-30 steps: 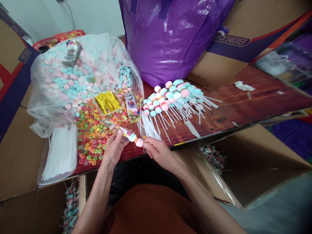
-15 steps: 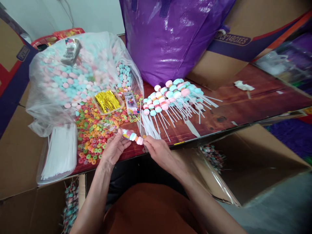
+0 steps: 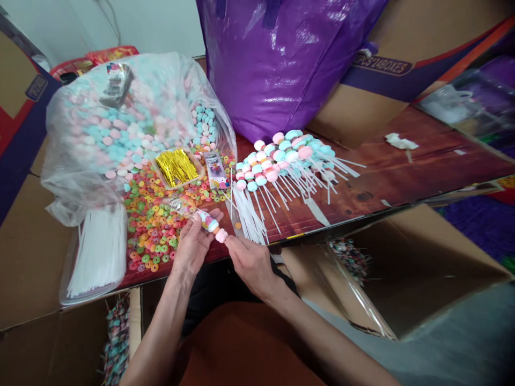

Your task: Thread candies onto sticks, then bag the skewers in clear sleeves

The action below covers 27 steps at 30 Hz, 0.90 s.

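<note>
Between my hands is a marshmallow skewer (image 3: 221, 235), with pink and pale-blue marshmallows and an orange ring on it. My left hand (image 3: 190, 245) is closed around a small printed clear bag (image 3: 207, 220), and the skewer's far end sits inside that bag. At the skewer's near end, my right hand (image 3: 250, 261) pinches it just below the pink marshmallow; the stick itself is hidden by the fingers. Finished-looking marshmallow skewers (image 3: 277, 161) lie heaped beyond my right hand, white sticks pointing toward me. Loose ring gummies (image 3: 155, 230) spread to the left of my left hand.
A big clear bag of marshmallows (image 3: 116, 128) stands back left. Gold twist ties (image 3: 177, 166) fill a small tray beside a printed bag pack (image 3: 216, 170). White sticks (image 3: 98, 252) lie in a tub. A purple bag (image 3: 281, 64) and an open carton (image 3: 418, 268) flank the table.
My right hand has moved left and slightly down, closer to my left hand. More of the skewer is now inside the clear bag, with fewer marshmallows showing outside.
</note>
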Available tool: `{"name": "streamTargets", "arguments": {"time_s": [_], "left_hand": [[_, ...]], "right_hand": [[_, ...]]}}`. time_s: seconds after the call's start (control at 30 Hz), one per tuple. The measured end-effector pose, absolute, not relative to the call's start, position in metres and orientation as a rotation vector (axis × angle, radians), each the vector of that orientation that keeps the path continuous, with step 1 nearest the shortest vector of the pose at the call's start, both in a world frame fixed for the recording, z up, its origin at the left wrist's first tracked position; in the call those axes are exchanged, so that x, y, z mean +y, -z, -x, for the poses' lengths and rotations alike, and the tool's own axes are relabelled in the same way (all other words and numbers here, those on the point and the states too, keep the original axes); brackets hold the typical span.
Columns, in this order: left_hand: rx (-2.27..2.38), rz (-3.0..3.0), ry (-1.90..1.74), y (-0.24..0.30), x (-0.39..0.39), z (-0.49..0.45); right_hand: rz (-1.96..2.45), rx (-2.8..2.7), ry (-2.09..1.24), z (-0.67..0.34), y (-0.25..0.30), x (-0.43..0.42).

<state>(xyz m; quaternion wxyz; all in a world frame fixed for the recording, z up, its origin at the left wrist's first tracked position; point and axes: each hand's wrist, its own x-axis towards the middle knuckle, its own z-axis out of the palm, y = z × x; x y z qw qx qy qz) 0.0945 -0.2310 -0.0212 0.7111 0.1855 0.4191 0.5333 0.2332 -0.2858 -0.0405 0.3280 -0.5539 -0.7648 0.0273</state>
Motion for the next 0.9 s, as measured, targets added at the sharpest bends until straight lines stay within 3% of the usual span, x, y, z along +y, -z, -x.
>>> {"name": "streamTargets", "arguments": {"time_s": [0.3,0.6,0.9], "left_hand": [[0.927,-0.434,-1.359,0.017,-0.241,-0.115],[0.854,-0.544,-1.322,0.018,-0.245,-0.114],[0.755,-0.609,-1.042,0.02,-0.252,-0.108]], "right_hand": [[1.436,-1.961,0.167,-0.221,0.04,-0.295],[1.408,-1.961,-0.204,-0.232,0.037,-0.289],[1.342,-1.726,-0.321,-0.222,0.028,-0.281]]}}
